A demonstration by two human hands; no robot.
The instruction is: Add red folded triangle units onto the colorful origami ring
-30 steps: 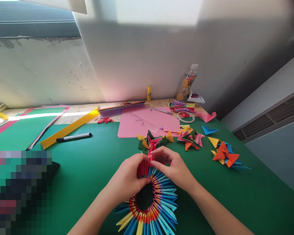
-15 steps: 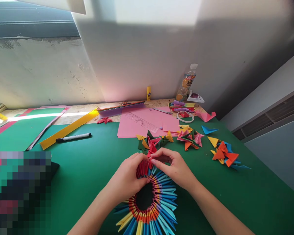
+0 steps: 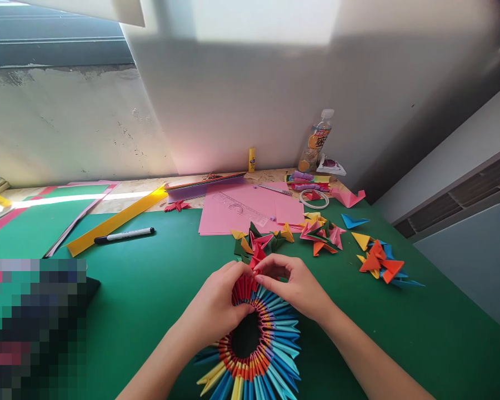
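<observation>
A ring of folded paper pieces (image 3: 281, 339) in blue, yellow, orange and red lies before me on the green table (image 3: 158, 311). My left hand (image 3: 220, 303) grips its upper left rim, thumb inside the hole and fingers over the red pieces. At the top of the ring my right hand (image 3: 294, 283) pinches a small red paper piece (image 3: 256, 276) between thumb and index finger; the fingertips partly cover it. Just beyond the hands lies a pile of red, green and yellow folded pieces (image 3: 260, 240).
To the right are more folded pieces (image 3: 323, 233) and an orange, blue and yellow pile (image 3: 381, 264). Behind lie pink sheets (image 3: 250, 208), a glue stick (image 3: 252, 160) and a bottle (image 3: 315, 141). A marker (image 3: 125, 235) and a yellow strip (image 3: 116, 219) lie left.
My right fingertips have shifted slightly down at the top of the ring. My left hand keeps its grip, and the ring stays in place.
</observation>
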